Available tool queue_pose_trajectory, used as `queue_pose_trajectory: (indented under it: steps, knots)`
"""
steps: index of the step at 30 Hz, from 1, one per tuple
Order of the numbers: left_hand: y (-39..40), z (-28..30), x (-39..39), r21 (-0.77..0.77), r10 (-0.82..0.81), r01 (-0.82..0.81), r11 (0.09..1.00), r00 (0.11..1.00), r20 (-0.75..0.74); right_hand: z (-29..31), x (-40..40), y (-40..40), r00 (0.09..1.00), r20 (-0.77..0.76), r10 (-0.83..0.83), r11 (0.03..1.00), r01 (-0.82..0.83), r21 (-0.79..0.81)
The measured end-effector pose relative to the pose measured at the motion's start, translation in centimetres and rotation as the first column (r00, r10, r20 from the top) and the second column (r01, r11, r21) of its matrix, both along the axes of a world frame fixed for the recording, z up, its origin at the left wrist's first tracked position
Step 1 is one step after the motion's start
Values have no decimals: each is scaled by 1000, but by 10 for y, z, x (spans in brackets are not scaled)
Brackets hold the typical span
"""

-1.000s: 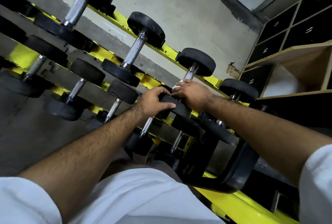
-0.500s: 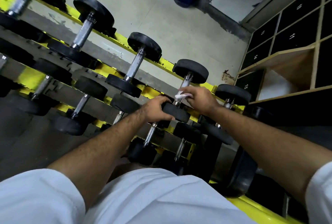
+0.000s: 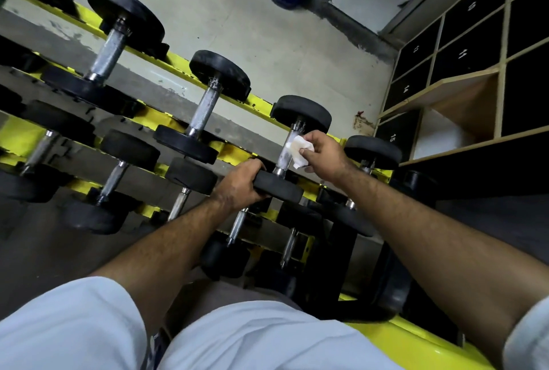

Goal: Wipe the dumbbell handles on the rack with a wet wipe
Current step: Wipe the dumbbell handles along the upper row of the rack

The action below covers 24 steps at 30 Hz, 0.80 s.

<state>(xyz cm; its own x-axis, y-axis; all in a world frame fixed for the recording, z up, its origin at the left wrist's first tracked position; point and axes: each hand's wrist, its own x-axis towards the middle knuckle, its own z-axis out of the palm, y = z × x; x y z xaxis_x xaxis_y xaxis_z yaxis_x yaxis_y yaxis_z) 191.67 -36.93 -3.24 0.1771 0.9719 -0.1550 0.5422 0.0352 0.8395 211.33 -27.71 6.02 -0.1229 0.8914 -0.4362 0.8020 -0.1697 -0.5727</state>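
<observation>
The right hand point(image 3: 322, 153) pinches a wet wipe point(image 3: 300, 151) just right of the dumbbell handle point(image 3: 287, 152), which runs away from the person; the left hand point(image 3: 240, 184) grips its near weight point(image 3: 277, 190).

Yellow rack point(image 3: 246, 100) carries rows of black dumbbells point(image 3: 205, 108).

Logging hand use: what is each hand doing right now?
Left hand: grips the near weight head of the dumbbell.
Right hand: pinches the wet wipe against the dumbbell handle.
</observation>
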Motion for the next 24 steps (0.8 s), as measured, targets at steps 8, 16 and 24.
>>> queue_pose_trajectory:
  steps: [8,16,24]
  knots:
    - [3,10,13,203,-62,131,970,947,-316,9,5,-2,999,-44,3,993,2,116]
    - [1,38,17,188,-122,317,930,746,-655,4,18,-7,997,-58,-45,984,55,172]
    - [-12,51,46,164,-78,314,935,635,-769,-7,22,-14,996,-83,-42,987,54,151]
